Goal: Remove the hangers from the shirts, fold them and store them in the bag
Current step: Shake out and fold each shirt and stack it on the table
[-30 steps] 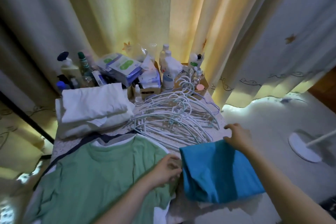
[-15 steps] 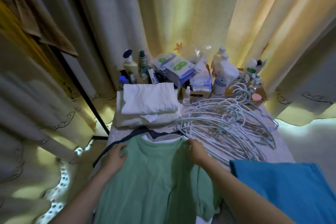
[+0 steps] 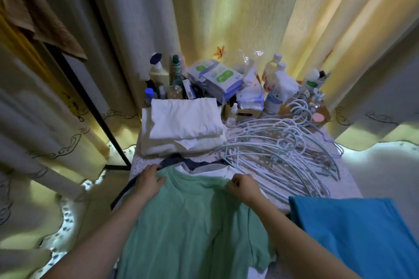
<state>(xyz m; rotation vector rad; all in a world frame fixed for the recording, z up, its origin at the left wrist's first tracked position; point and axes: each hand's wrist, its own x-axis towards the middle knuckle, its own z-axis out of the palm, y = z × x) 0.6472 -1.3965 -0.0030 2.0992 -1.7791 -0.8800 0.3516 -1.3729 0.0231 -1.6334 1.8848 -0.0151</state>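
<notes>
1. Shoulders of the green shirt (image 3: 192, 222) are being held: the left hand (image 3: 148, 180) is gripping with curled fingers (image 3: 150, 171), the right hand (image 3: 243, 186) is pinching the seam.
2. It is lying atop other garments on the table (image 3: 347, 179), just before the hangers (image 3: 283, 149).
3. Lifting now is risking dragging the navy garment (image 3: 172, 161) underneath, collars overlapping.

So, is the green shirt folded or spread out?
Spread out. The green shirt lies flat, collar and one sleeve showing; the left hand and right hand hold its shoulders.

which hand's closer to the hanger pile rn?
Right. The right hand pinches the green shirt right beside the hanger pile; the left hand holds its opposite shoulder, farther away.
</notes>
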